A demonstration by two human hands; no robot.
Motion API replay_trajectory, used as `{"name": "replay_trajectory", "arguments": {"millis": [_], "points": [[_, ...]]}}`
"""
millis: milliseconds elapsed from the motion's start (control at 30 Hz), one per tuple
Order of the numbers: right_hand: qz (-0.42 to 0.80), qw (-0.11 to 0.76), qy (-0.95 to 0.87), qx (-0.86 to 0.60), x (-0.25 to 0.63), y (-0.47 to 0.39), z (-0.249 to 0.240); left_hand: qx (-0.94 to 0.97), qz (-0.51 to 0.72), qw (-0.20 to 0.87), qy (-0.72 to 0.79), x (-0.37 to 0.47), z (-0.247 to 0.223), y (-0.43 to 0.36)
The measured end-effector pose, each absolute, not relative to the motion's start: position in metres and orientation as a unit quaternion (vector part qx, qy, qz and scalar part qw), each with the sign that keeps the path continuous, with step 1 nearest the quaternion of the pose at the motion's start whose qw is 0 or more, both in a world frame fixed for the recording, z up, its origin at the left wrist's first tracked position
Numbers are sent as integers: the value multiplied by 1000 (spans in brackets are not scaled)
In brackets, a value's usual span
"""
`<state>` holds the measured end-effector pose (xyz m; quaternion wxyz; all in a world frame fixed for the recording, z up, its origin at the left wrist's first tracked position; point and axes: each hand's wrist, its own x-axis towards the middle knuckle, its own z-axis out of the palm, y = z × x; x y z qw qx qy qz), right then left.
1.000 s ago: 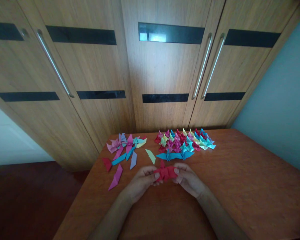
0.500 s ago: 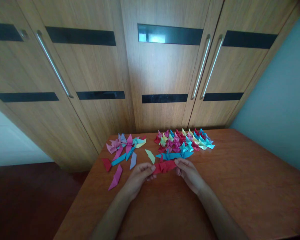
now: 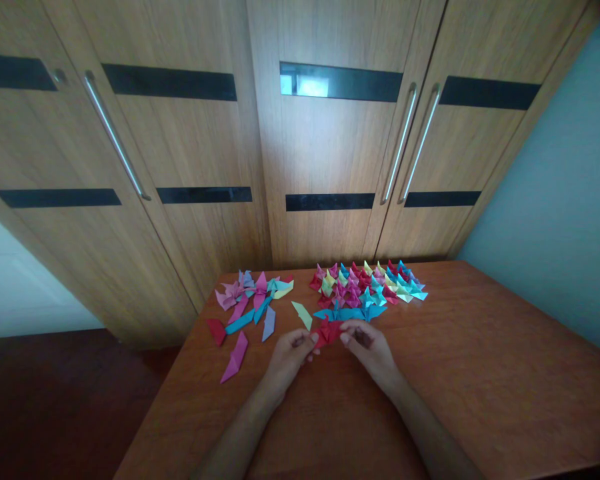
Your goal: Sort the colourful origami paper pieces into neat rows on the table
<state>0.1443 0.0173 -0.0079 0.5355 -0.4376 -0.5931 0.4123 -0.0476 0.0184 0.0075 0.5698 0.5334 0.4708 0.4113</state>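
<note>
While the left hand [image 3: 286, 359] pinches one end of the red folded paper [image 3: 326, 333] between thumb and fingers, the right hand [image 3: 375, 348] curls at its other end; whether those fingers grip it cannot be told. Just beyond both hands' fingers, a blue folded strip [image 3: 351, 313] lies on the table [image 3: 470, 353]; a pale yellow piece [image 3: 303, 315] lies near the left fingers.

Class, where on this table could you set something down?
The table is bare right of the right hand and between the forearms. Crowded: just beyond the red paper, with folded paper rows, and far left, with loose paper pieces.
</note>
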Motion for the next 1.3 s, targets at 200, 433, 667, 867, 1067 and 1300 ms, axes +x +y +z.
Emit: {"name": "replay_trajectory", "arguments": {"millis": [200, 433, 667, 867, 1067, 1300], "points": [[346, 475, -674, -447, 136, 15, -12, 554, 405, 571, 451, -46, 1, 19], [300, 496, -666, -470, 142, 13, -14, 573, 390, 571, 441, -45, -1, 20], [208, 495, -633, -558, 188, 9, -17, 584, 381, 575, 428, -45, -2, 20], [96, 403, -646, -641, 264, 12, -23, 608, 378, 563, 413, -45, -6, 20], [32, 272, -672, -688, 303, 24, -25, 614, 375, 559, 411, -45, -9, 20], [15, 223, -673, -705, 299, 43, -22, 610, 376, 563, 411, -46, -12, 22]]}}
